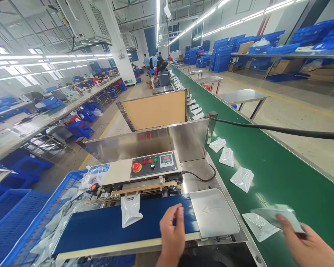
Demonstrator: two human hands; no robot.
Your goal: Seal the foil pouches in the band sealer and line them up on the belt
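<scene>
My left hand (172,231) rests with loosely curled fingers on the dark blue belt (100,226) of a sealing machine, holding nothing. A small clear plastic pouch (130,209) lies on that belt to the left of the hand, its top under the sealer bar (144,189). My right hand (308,244) is over the green conveyor (281,174) and grips a blurred pale pouch (278,215). Another clear pouch (257,224) lies on the green belt just below it.
The sealer's control panel (153,165) has a red button and a digital display. More pouches (242,178) dot the green conveyor. A blue crate (30,222) of pouches stands at the left. A black cable (281,129) crosses the conveyor. People work far down the line.
</scene>
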